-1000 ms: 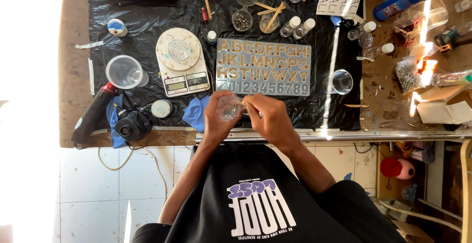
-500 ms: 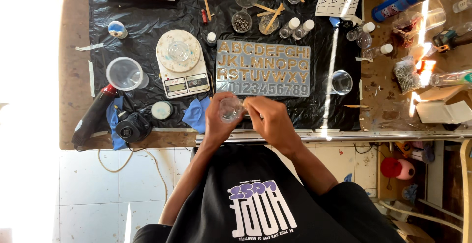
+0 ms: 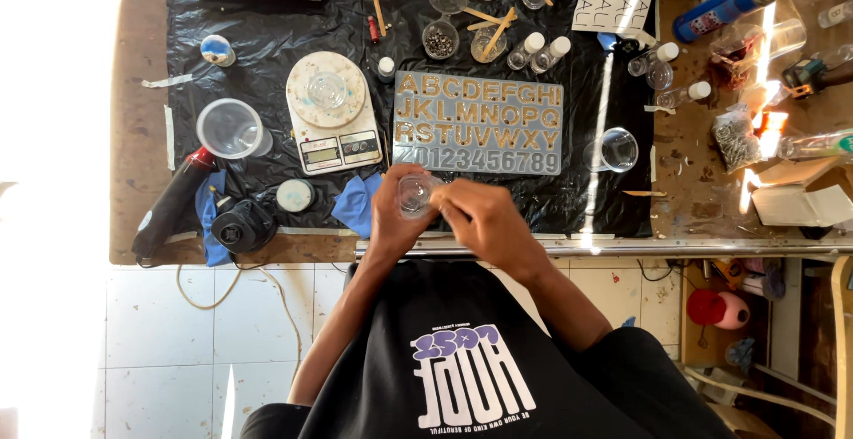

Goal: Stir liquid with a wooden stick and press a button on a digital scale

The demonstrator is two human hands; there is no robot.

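Black plastic sheeting [image 3: 284,35] covers most of a wooden counter [image 3: 138,92], seen from above in the head view; white tiled floor lies below its near edge. Left hand [image 3: 391,217] and right hand [image 3: 484,217] meet over the near edge, about midway along it. The left hand is curled around a small clear cup [image 3: 415,195], gripping it; the right hand is half closed, its fingers touching the cup's side, and whether they hold anything else cannot be told. Just beyond the cup lies a grey letter mould [image 3: 478,123], its cavities filled with amber material. Left of the mould stands a scale [image 3: 333,123] bearing a round dish. A blue cloth [image 3: 360,203] lies just beside the left hand. Toward the left edge sit a larger clear cup [image 3: 229,128] and a black tool [image 3: 173,212]. Another clear cup [image 3: 615,148] stands right of the mould. Bottles [image 3: 542,51] and jars with wooden sticks [image 3: 493,35] crowd the far edge.
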